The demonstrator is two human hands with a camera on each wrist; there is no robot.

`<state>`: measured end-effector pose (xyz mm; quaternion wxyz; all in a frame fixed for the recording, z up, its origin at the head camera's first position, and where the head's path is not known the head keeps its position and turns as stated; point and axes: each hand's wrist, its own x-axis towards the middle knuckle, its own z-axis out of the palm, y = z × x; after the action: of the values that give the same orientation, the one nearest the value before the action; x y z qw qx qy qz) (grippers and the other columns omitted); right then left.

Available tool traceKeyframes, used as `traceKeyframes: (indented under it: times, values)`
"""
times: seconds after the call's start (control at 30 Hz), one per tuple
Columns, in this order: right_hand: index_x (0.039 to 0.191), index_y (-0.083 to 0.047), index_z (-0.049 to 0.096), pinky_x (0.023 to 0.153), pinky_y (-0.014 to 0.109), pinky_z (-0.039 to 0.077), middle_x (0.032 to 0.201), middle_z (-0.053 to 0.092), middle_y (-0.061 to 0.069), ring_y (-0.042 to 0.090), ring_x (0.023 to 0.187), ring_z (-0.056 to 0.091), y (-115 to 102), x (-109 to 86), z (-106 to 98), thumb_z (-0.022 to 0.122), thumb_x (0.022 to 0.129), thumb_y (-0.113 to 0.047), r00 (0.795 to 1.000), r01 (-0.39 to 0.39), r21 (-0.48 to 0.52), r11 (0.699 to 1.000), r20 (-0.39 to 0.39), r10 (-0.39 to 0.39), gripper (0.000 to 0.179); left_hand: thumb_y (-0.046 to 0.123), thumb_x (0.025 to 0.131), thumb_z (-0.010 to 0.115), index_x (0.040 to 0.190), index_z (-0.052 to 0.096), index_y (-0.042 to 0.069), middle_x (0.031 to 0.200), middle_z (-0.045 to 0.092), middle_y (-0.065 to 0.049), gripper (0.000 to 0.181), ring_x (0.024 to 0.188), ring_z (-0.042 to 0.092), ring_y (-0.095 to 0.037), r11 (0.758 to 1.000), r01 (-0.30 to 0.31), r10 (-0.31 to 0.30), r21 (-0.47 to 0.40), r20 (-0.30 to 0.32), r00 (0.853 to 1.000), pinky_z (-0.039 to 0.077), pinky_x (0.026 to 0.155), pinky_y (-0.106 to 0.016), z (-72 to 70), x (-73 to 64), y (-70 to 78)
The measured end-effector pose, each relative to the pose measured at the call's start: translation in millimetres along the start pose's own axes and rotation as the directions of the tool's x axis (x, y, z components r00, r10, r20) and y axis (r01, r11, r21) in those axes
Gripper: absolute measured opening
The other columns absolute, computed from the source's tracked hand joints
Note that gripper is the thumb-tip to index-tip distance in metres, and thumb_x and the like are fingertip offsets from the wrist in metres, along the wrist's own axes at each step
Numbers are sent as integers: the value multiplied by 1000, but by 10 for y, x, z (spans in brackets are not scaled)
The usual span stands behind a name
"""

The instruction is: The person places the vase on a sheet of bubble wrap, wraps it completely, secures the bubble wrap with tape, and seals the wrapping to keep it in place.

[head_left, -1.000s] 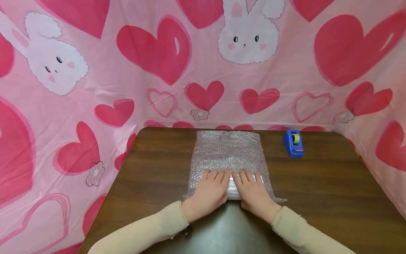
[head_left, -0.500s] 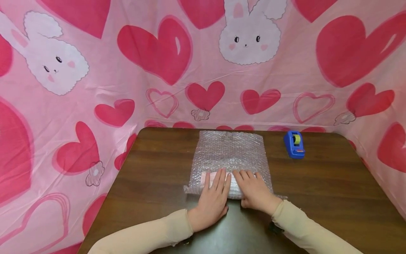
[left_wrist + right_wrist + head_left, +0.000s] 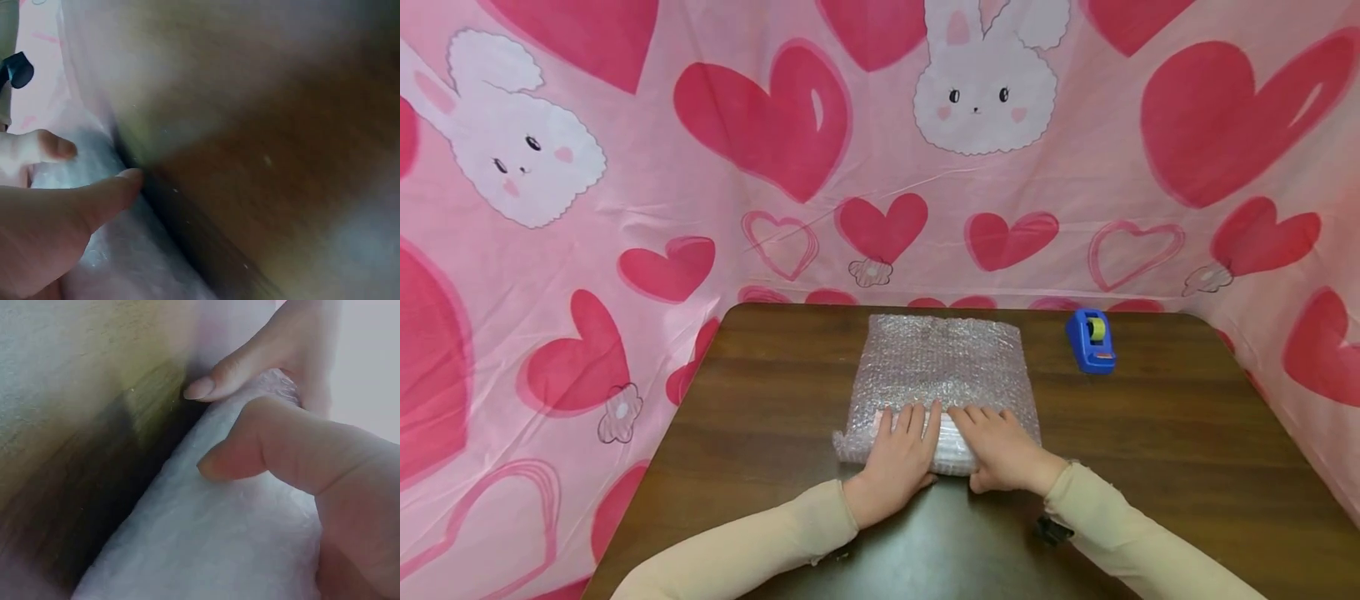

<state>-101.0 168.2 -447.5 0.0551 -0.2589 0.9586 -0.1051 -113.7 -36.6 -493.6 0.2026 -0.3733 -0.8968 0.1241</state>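
A sheet of bubble wrap (image 3: pixel 943 354) lies on the table, its near end folded into a thick roll (image 3: pixel 953 450). Something pale pink and white shows through near the roll; what it is I cannot tell. My left hand (image 3: pixel 898 467) lies across the roll's left part, fingers over the top and thumb (image 3: pixel 119 190) at the near edge. My right hand (image 3: pixel 1003 450) grips the right part, fingers bent over it and thumb (image 3: pixel 234 459) against the near side. Both hands are close together, with a strip of wrap visible between them.
A blue tape dispenser (image 3: pixel 1092 342) with yellow tape stands at the back right of the brown wooden table (image 3: pixel 1150 467). A pink cloth (image 3: pixel 880 150) with hearts and rabbits hangs behind and beside the table. A dark object (image 3: pixel 1054 530) sits under the right wrist.
My left hand drew back from the roll and flattened, then settled on it again with its fingers a little more bent. The right hand stayed on the roll's right part.
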Motion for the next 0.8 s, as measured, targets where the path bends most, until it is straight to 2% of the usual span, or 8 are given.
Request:
traceKeyframes:
  times: [0.2,0.37,0.53,0.63,0.7,0.77,0.8]
  values:
    - [141,3,49,95,70,46,130,61,22,43,117,59,32,41,-68,93,66,-16,999,-17,63,998,52,14,89,82,68,75,139,56,8,124,63,-11,104,114,59,-26,1000,-9,9,1,-52,999,49,89,-41,36,50,-38]
    - [145,3,47,102,71,41,135,59,23,44,123,56,35,55,-99,93,68,-16,992,-54,110,992,115,42,92,76,72,78,137,57,8,123,63,-11,97,113,59,-26,999,-33,33,-17,-27,999,48,85,-40,54,71,-46]
    - [155,8,35,107,71,37,144,53,29,47,133,52,33,60,-118,91,72,-17,989,-58,78,995,140,47,104,72,71,81,136,57,9,122,62,-10,93,112,59,-26,998,-34,33,-48,-13,999,49,84,-41,69,97,-72]
    - [157,6,33,106,73,36,146,52,30,49,133,51,5,30,-118,93,72,-20,995,-52,9,999,88,51,107,70,69,83,133,57,9,117,62,-8,92,107,59,-25,997,-35,34,-72,-24,999,48,81,-40,68,112,-85]
    - [156,4,37,104,74,37,145,52,30,50,131,53,-42,-15,-94,95,71,-23,999,-42,-99,994,8,43,106,70,67,84,130,58,10,113,62,-7,91,102,58,-23,996,-36,34,-83,-33,999,47,78,-39,63,127,-88]
    - [152,2,43,103,74,39,142,54,29,50,128,55,-108,-69,-47,97,68,-26,994,-39,-238,971,-105,14,104,70,65,85,127,58,10,108,62,-6,90,97,58,-22,995,-39,35,-90,-40,999,47,77,-39,69,145,-84]
    - [150,1,46,102,74,40,141,55,28,50,127,56,-146,-98,-17,98,67,-28,987,-42,-313,949,-162,-10,102,70,64,85,126,59,10,107,62,-5,90,96,58,-22,995,-38,34,-95,-42,999,47,76,-39,70,154,-81]
